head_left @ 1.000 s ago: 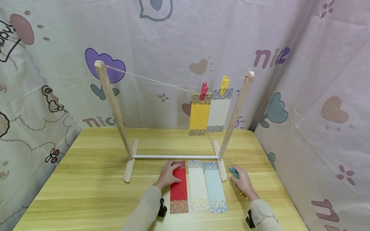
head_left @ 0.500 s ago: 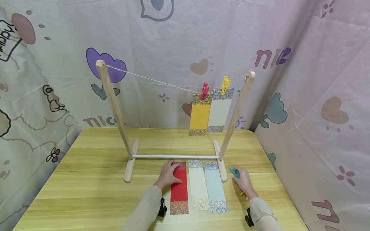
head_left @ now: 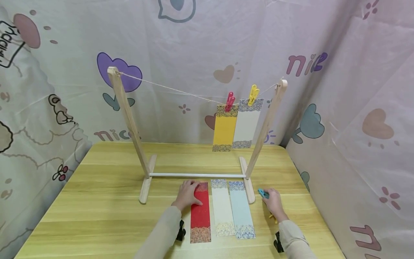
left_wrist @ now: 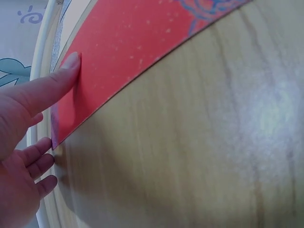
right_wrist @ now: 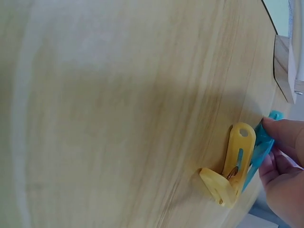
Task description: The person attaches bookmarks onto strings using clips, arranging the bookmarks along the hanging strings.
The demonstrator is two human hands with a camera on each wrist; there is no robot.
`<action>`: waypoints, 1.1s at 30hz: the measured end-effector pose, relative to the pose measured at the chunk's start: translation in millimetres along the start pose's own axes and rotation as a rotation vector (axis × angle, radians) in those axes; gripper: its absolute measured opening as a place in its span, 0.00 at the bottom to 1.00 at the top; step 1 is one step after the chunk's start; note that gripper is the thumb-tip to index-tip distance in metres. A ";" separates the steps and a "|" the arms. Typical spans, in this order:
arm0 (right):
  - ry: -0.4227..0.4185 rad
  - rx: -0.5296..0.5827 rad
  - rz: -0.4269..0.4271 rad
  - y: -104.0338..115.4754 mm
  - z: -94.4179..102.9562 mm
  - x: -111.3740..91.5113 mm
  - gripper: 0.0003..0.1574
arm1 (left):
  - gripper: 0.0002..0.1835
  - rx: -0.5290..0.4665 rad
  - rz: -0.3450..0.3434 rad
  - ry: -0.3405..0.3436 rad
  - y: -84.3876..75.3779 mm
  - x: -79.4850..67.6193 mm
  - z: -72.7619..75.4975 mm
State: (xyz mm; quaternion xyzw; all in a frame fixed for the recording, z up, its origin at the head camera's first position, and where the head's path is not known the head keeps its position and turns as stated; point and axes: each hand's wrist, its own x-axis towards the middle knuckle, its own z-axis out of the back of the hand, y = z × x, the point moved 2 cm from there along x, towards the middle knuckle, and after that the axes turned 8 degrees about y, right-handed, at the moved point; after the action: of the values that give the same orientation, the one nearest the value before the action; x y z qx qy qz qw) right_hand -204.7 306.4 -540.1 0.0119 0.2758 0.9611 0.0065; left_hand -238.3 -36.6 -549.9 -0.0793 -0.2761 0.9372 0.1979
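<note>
My left hand (head_left: 187, 195) rests at the red card with a lace-patterned border (head_left: 200, 212). In the left wrist view the thumb (left_wrist: 64, 76) lies over the card's red face, and the other fingers reach its patterned end. Whether any finger is under the card is hidden. My right hand (head_left: 274, 203) pinches a teal clothespin (head_left: 263, 193) between thumb and fingers, low over the table at the right. Beside it a yellow clothespin (right_wrist: 235, 166) lies on the table. A cream card (head_left: 221, 207) and a light blue card (head_left: 240, 208) lie flat between the hands.
Behind the cards stands a wooden rack with a left post (head_left: 129, 118), right post (head_left: 266, 126) and white bottom bar (head_left: 197, 175). From its sagging string (head_left: 168, 87) hang a yellow card (head_left: 224, 129) under a pink clothespin (head_left: 230, 101) and a white card (head_left: 246, 124) under a yellow one.
The red card has shifted slightly toward the near table edge under my left hand. My right hand has moved a little to the right with the teal clothespin.
</note>
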 end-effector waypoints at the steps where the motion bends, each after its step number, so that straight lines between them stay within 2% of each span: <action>1: -0.001 -0.003 -0.002 0.1 0.2 0.0 0.21 | 0.44 0.009 0.007 0.006 -0.1 0.5 0.5; 9: -0.001 -0.008 0.000 -2.3 1.1 -1.5 0.19 | 0.47 0.060 0.016 0.023 -0.7 3.1 1.6; 16: 0.018 0.005 -0.037 -5.8 1.0 -2.5 0.20 | 0.50 0.071 -0.056 -0.002 1.5 3.3 4.8; 23: 0.033 -0.002 -0.049 -3.7 2.2 -2.5 0.22 | 0.56 0.105 0.001 0.066 2.2 9.5 5.0; 28: 0.055 -0.006 -0.071 -3.3 2.7 -2.2 0.22 | 0.53 0.154 0.008 0.080 3.1 13.0 5.2; 33: 0.059 -0.010 -0.073 -3.2 3.2 -2.6 0.20 | 0.48 0.155 0.002 0.059 1.8 12.5 6.4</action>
State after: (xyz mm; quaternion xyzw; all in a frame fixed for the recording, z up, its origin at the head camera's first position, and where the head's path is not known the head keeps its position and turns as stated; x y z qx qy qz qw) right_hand -202.1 310.7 -539.1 -0.0267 0.2711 0.9616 0.0334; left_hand -252.0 -35.9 -546.0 -0.0916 -0.1965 0.9532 0.2106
